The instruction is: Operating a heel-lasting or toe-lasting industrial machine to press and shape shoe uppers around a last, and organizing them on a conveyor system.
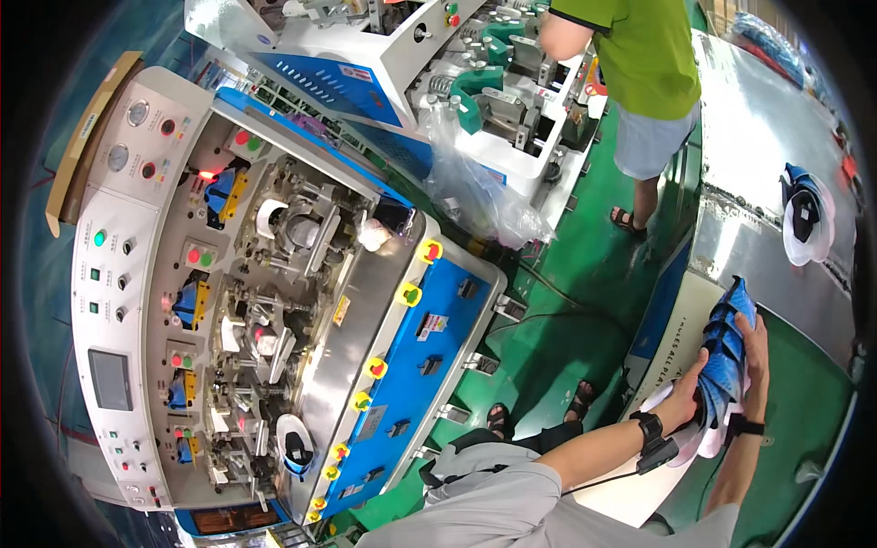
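A stack of blue and black shoe uppers, nested one into another, rests over the table on my right. My left hand is closed against its near left side, thumb pointing up along it. Along the right side, my right hand presses with its fingers stretched up the stack, so the uppers are held between both hands. Pale pinkish-white edges stick out below the stack, partly hidden by my left wrist. Farther up the table lies another upper, blue with a white rim and dark opening.
At left stands a long machine with clamps, buttons and yellow knobs; a single upper lies on its near edge. A plastic bag hangs from a second machine. A person in a green shirt stands ahead, beside the metal-topped table.
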### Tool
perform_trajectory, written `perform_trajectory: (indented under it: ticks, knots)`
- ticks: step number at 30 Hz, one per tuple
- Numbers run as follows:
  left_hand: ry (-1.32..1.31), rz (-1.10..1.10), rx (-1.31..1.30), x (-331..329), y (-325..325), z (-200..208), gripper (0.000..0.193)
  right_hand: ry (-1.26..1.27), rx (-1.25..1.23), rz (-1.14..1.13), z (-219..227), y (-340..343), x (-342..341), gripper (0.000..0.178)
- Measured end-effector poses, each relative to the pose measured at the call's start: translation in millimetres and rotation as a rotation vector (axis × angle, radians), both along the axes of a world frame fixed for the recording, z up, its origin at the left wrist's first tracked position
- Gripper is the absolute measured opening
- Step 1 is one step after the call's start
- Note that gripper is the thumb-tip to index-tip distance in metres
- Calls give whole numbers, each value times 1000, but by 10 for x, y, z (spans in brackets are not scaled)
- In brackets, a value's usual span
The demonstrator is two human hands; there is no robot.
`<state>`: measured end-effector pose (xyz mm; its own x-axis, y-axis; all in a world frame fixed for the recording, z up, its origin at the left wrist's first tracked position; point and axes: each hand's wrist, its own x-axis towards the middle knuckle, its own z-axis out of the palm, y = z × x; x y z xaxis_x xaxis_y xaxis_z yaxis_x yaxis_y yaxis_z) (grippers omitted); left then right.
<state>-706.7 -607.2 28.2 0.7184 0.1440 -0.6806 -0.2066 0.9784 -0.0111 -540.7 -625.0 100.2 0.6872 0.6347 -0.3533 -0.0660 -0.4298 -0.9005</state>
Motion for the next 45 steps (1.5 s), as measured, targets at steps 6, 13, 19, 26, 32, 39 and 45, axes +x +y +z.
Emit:
perform_trajectory:
  ticks: [6, 13, 19, 26, 32, 39, 45]
  knots:
    - [52, -136, 229, -719, 425, 449, 81, -145, 135, -170, 96, -190, -810, 62]
    - [170, 414, 1116, -3206, 1771, 1763, 58, 631, 1022, -155, 89, 1273, -3182, 60]
    - [922, 673, 1122, -5826, 1770, 1957, 40, 1203, 825, 320, 495, 2430, -6080, 55]
    - [1011, 942, 1056, -7453, 1781, 1556, 44, 1367, 557, 690, -3, 3079, -7829, 57]
    - [1106, 883, 1103, -7546, 2163, 991, 45, 1555, 428, 686, -157, 3434, -7661, 36]
    - [1052, 824, 1055, -7726, 2324, 831, 35, 563, -263, 868, 421, 3377, -7120, 35]
    - [1227, 683, 919, -8075, 2191, 524, 52, 162, 144, 800, 277, 3252, -7219, 27]
